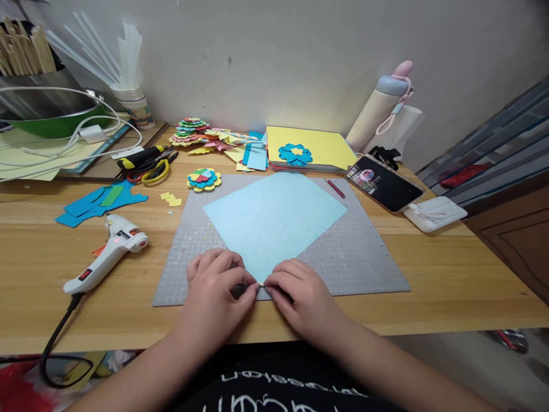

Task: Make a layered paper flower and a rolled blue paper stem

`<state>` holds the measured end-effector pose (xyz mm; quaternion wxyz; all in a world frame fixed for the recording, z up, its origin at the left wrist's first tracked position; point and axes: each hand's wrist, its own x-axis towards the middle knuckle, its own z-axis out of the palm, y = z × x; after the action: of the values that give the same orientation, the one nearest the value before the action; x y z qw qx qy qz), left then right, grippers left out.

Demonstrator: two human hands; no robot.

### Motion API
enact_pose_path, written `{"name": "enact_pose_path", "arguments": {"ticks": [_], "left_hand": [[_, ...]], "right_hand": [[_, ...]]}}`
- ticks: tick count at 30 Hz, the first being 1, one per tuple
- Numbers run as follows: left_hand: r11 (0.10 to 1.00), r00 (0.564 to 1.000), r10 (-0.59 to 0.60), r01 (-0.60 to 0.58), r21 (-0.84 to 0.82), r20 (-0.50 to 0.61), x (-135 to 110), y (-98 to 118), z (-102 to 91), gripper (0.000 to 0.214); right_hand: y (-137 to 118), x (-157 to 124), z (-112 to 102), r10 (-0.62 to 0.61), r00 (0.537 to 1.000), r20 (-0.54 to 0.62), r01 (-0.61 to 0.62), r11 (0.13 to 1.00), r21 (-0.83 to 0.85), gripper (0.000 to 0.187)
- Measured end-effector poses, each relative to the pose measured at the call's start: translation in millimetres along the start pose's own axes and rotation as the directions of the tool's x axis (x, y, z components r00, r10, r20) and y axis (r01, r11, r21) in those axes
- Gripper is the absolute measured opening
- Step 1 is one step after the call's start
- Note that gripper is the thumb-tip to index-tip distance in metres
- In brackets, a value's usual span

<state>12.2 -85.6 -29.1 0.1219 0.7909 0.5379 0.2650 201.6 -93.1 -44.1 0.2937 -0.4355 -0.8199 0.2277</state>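
A light blue sheet of paper [278,217] lies turned cornerwise on a grey cutting mat [343,252]. Its near corner is between my two hands, close to the mat's front edge. My left hand [218,286] is closed, thumb and forefinger pinching that corner from the left. From the right, my right hand [300,292] pinches the same corner, its fingertips almost meeting the left ones. A small bit at the fingertips is too covered to make out. A layered paper flower [204,179] sits at the mat's far left corner, and a dark red pencil [335,189] at the far right.
A white glue gun [107,252] with a black cord lies left of the mat. Behind it are blue paper scraps [94,203] and scissors [156,173]. Yellow paper [309,143], a phone [384,182], a white case [435,213] and a bottle [377,109] stand or lie at the back right.
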Motion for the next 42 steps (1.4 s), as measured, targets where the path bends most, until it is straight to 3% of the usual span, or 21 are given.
{"name": "enact_pose_path", "arguments": {"ticks": [8,14,21,31,37,42], "left_hand": [[0.987,0.952,-0.16,0.161,0.019,0.262,21.5,5.4,-9.4,0.013],[0.986,0.927,-0.16,0.167,0.008,0.338,29.9,6.5,-11.8,0.016],[0.99,0.952,-0.138,0.138,0.019,0.274,21.2,-0.8,-8.6,0.013],[0.998,0.985,-0.067,0.065,0.016,0.157,9.5,-5.4,-3.7,0.014],[0.999,0.994,-0.005,-0.001,0.051,0.11,3.6,-10.6,-5.1,0.009],[0.996,0.993,0.068,-0.073,0.048,0.102,3.6,-11.3,-7.4,0.011]], "right_hand": [[0.7,3.5,2.0,-0.03,1.0,-0.006,0.03,0.999,-0.023,0.016],[0.7,-1.6,0.2,-0.077,0.997,-0.016,0.076,0.996,-0.039,0.021],[-0.5,-4.2,-0.2,-0.148,0.989,0.005,0.147,0.978,-0.152,0.027],[-5.2,-5.0,-1.5,-0.121,0.992,0.031,0.124,0.976,-0.179,0.025],[-8.8,-6.4,1.3,-0.113,0.994,0.012,0.113,0.963,-0.244,0.025],[-15.0,-5.6,6.0,-0.176,0.984,-0.022,0.155,0.917,-0.368,0.022]]}}
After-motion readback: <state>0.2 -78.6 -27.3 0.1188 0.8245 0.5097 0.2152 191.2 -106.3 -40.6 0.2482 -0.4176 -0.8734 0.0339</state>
